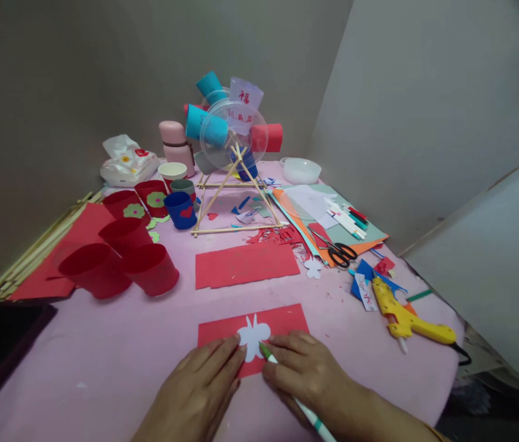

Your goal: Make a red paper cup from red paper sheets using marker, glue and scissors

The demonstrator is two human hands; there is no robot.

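Note:
A white butterfly-shaped paper cutout [254, 333] lies flat on a red sheet of paper [289, 316] in front of me. My left hand [202, 376] rests on the sheet with fingers stretched out, their tips pressing the cutout's left edge. In my right hand [309, 370] is a marker [313, 420] with a white barrel and a green tip end, which touches the cutout's lower right edge. Fingertips of the right hand also lie on the sheet beside the right wing. Just beyond is a stack of red paper pieces [245, 265], with a smaller white cutout [313, 267] to its right.
Red cups [151, 270] and a blue cup [180, 210] stand at left. Behind is a stick frame [218, 202] carrying a wheel of coloured cups. Scissors [340, 253], markers [346, 221] and a yellow glue gun [391, 310] lie at right. A dark object [6, 350] sits at the left edge.

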